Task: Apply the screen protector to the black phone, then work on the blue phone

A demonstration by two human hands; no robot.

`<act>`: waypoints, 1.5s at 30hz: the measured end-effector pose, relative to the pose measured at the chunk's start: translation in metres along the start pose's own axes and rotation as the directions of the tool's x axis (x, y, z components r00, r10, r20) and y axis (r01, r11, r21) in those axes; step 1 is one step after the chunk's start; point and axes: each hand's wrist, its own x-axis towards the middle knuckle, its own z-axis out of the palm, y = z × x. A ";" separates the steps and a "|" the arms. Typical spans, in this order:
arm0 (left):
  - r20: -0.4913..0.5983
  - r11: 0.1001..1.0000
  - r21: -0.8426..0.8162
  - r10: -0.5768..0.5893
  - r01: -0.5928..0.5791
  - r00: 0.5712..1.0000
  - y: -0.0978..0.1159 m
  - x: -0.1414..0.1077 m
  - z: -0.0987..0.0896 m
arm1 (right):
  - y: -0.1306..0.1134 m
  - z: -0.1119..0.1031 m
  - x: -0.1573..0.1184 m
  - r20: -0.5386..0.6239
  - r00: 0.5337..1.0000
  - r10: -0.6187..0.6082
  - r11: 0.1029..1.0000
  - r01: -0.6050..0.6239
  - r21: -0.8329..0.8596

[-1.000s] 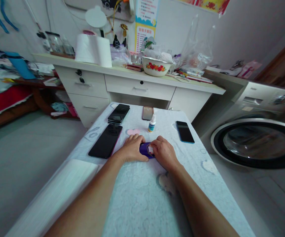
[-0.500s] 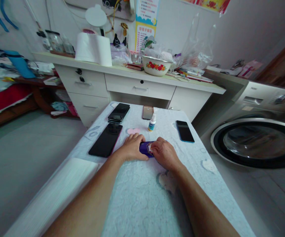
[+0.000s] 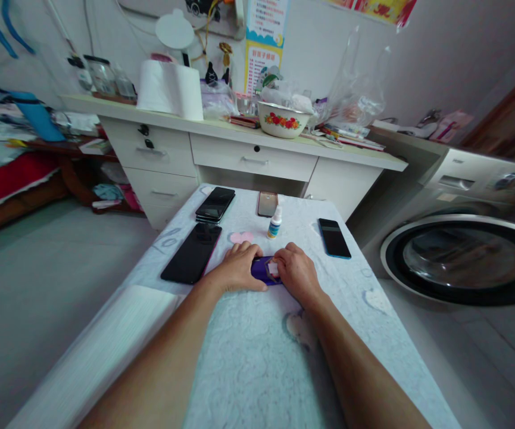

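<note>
A purple, flat phone-like object (image 3: 260, 270) lies crosswise on the cloth-covered table. My left hand (image 3: 239, 268) grips its left end, thumb on the near edge and fingers over the far edge. My right hand (image 3: 296, 269) rests over its right part with the fingers bent and drawn together. By those fingertips shows a small white piece (image 3: 274, 269), perhaps a wipe, pressed on the purple surface; the rest of it is hidden. Just beyond the hands a small white-capped bottle (image 3: 274, 223) with a blue and yellow label stands upright.
A tablet (image 3: 192, 253) and stacked phones (image 3: 215, 204) lie on the left. One phone (image 3: 334, 238) is at the right and another (image 3: 267, 204) at the far end. White folded sheets (image 3: 127, 322) line the left edge. A desk (image 3: 252, 159) and washing machine (image 3: 462, 226) stand beyond.
My right hand has shifted slightly right along the purple object, showing more of its surface and the white piece. My left hand stays in place.
</note>
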 end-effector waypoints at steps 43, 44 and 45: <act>0.016 0.994 0.025 -0.111 0.110 0.994 0.006 -0.002 -0.005 | 0.003 -0.002 0.010 0.038 0.999 0.039 0.996 -0.035 -0.078; 0.016 0.994 0.023 -0.111 0.111 0.994 0.006 -0.002 -0.005 | 0.005 -0.003 0.009 0.035 0.998 0.044 0.996 -0.041 -0.081; 0.014 0.994 0.022 -0.110 0.110 0.994 0.005 -0.002 -0.004 | 0.007 -0.004 0.009 0.032 0.998 0.050 0.995 -0.047 -0.084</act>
